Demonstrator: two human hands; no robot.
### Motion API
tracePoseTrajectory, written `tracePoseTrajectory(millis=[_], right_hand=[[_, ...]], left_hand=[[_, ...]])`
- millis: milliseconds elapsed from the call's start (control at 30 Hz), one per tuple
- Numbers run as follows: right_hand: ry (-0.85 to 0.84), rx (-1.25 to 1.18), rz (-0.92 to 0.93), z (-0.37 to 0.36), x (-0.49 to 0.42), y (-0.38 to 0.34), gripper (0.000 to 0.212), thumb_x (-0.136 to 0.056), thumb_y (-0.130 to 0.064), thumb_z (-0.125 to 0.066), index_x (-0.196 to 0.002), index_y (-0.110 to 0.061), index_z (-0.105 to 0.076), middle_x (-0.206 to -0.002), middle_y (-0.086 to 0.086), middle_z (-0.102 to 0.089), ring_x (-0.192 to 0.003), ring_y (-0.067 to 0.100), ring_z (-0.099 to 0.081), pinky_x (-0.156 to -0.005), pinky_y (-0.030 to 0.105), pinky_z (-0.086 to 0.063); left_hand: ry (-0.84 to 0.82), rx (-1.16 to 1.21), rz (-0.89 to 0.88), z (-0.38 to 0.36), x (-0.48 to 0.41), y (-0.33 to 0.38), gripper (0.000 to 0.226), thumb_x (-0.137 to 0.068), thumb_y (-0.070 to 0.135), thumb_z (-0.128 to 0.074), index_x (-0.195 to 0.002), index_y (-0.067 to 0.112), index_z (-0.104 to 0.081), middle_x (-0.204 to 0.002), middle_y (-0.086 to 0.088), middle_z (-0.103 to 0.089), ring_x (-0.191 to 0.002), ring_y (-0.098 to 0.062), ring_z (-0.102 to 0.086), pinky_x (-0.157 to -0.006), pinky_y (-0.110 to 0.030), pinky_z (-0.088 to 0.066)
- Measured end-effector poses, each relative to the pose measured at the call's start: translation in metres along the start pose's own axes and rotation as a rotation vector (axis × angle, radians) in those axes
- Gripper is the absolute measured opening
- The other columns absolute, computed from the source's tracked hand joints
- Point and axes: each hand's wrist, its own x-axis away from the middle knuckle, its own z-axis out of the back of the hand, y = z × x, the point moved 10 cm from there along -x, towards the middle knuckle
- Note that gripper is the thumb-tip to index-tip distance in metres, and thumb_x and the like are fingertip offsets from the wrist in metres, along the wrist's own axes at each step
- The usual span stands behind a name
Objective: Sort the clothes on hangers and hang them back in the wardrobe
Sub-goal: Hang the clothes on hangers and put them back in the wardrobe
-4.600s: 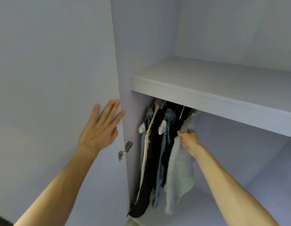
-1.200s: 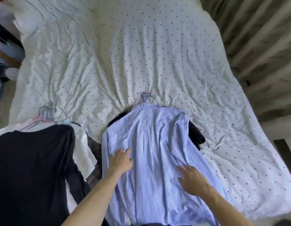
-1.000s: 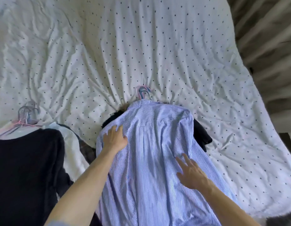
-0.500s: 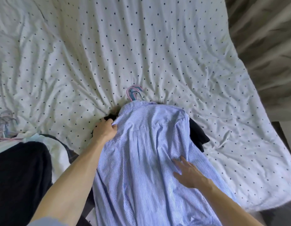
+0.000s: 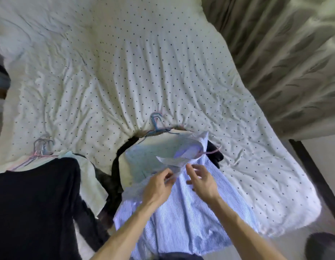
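Observation:
A blue-and-white striped shirt (image 5: 189,212) lies on the bed, its upper part folded back toward me, collar (image 5: 183,154) raised. My left hand (image 5: 157,186) pinches the shirt's fabric just below the collar. My right hand (image 5: 202,180) hovers beside it with fingers spread, touching or nearly touching the same fold. Blue and pink hangers (image 5: 156,122) stick out above the pile, on top of a white garment (image 5: 153,147) and dark clothes (image 5: 116,166). A second pile at the left has a black top (image 5: 35,203) on pale hangers (image 5: 42,147).
The white dotted bedsheet (image 5: 144,72) stretches away ahead. Grey-green curtains (image 5: 284,53) hang along the right side. A dark strip (image 5: 316,179) runs by the bed's right corner. A dark round thing (image 5: 322,244) sits at the lower right.
I turned from the wardrobe to the bed earlier. In the last second my left hand pulled the striped shirt's shoulder back over itself, uncovering the white garment; my right hand lifted off the shirt's back toward the collar.

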Motion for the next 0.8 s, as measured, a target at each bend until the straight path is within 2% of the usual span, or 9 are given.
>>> tracePoseTrajectory(millis=[67, 167, 267, 367, 433, 500, 633, 733, 800], right_hand=[[0.114, -0.041, -0.001, 0.024, 0.019, 0.004, 0.046, -0.085, -0.067, -0.056, -0.094, -0.022, -0.060, -0.083, -0.009, -0.074, -0.069, 0.013, -0.073, -0.078, 0.042, -0.056], [0.252, -0.027, 0.002, 0.072, 0.050, 0.020, 0.028, -0.089, -0.041, -0.059, -0.080, -0.015, -0.056, -0.075, 0.004, -0.071, -0.075, 0.030, -0.070, -0.076, 0.046, -0.055], [0.309, 0.036, 0.032, 0.131, 0.090, 0.046, 0.026, -0.093, -0.033, -0.058, -0.082, -0.009, -0.056, -0.076, 0.010, -0.068, -0.079, 0.034, -0.065, -0.074, 0.044, -0.051], [0.419, 0.059, 0.096, 0.217, 0.155, 0.079, 0.023, -0.096, -0.028, -0.057, -0.080, -0.012, -0.052, -0.071, 0.004, -0.064, -0.072, 0.031, -0.060, -0.071, 0.043, -0.049], [0.531, 0.112, 0.182, 0.275, 0.212, 0.096, 0.022, -0.097, -0.022, -0.057, -0.079, -0.015, -0.048, -0.068, -0.006, -0.058, -0.067, 0.024, -0.054, -0.064, 0.037, -0.040], [0.674, 0.184, 0.268, 0.330, 0.277, 0.116, 0.015, -0.097, -0.017, -0.057, -0.086, -0.017, -0.048, -0.071, -0.013, -0.054, -0.063, 0.017, -0.046, -0.059, 0.032, -0.029], [0.887, 0.289, 0.240, 0.406, 0.393, 0.177, 0.013, -0.098, -0.029, -0.051, -0.095, -0.016, -0.050, -0.075, -0.004, -0.060, -0.070, 0.028, -0.054, -0.063, 0.039, -0.042], [1.035, 0.283, 0.226, 0.437, 0.478, 0.217, 0.011, -0.098, -0.033, -0.048, -0.100, -0.025, -0.056, -0.080, -0.011, -0.060, -0.076, 0.021, -0.056, -0.068, 0.041, -0.046], [1.140, 0.246, 0.161, 0.449, 0.531, 0.251, 0.008, -0.099, -0.030, -0.051, -0.102, -0.027, -0.058, -0.076, -0.016, -0.057, -0.075, 0.018, -0.055, -0.068, 0.040, -0.046]], left_hand=[[-0.023, 0.051, -0.065, -0.029, 0.037, 0.029, 0.012, -0.093, 0.034, -0.061, -0.088, 0.023, -0.059, -0.078, 0.009, -0.064, -0.072, -0.014, -0.060, -0.071, -0.039, -0.051], [-0.056, 0.060, -0.147, -0.065, 0.085, 0.069, 0.012, -0.092, 0.033, -0.064, -0.083, 0.034, -0.057, -0.074, 0.019, -0.062, -0.068, 0.000, -0.056, -0.063, -0.018, -0.042], [-0.230, -0.044, -0.271, -0.106, 0.120, 0.114, 0.007, -0.088, 0.039, -0.065, -0.091, 0.033, -0.066, -0.073, 0.024, -0.060, -0.075, 0.005, -0.056, -0.066, -0.006, -0.037], [-0.290, -0.141, -0.457, -0.129, 0.142, 0.179, 0.023, -0.085, 0.039, -0.060, -0.097, 0.026, -0.073, -0.082, 0.020, -0.063, -0.082, 0.001, -0.059, -0.082, -0.017, -0.044], [-0.220, -0.208, -0.589, -0.134, 0.151, 0.235, 0.019, -0.089, 0.031, -0.062, -0.105, 0.026, -0.071, -0.092, 0.016, -0.063, -0.091, -0.004, -0.060, -0.088, -0.024, -0.046], [-0.140, -0.330, -0.798, -0.148, 0.174, 0.305, 0.032, -0.092, 0.034, -0.062, -0.122, 0.026, -0.063, -0.114, 0.008, -0.061, -0.106, -0.010, -0.058, -0.098, -0.030, -0.045], [-0.140, -0.556, -1.308, -0.232, 0.278, 0.429, 0.057, -0.088, 0.056, -0.046, -0.140, 0.034, -0.052, -0.140, 0.006, -0.052, -0.127, -0.018, -0.048, -0.109, -0.039, -0.038], [-0.343, -0.651, -1.556, -0.317, 0.378, 0.472, 0.038, -0.094, 0.054, -0.047, -0.118, 0.035, -0.068, -0.113, 0.007, -0.070, -0.114, -0.021, -0.060, -0.102, -0.042, -0.044], [-0.623, -0.614, -1.491, -0.368, 0.428, 0.474, 0.021, -0.097, 0.046, -0.055, -0.105, 0.033, -0.069, -0.088, 0.011, -0.069, -0.087, -0.016, -0.062, -0.082, -0.035, -0.049]])
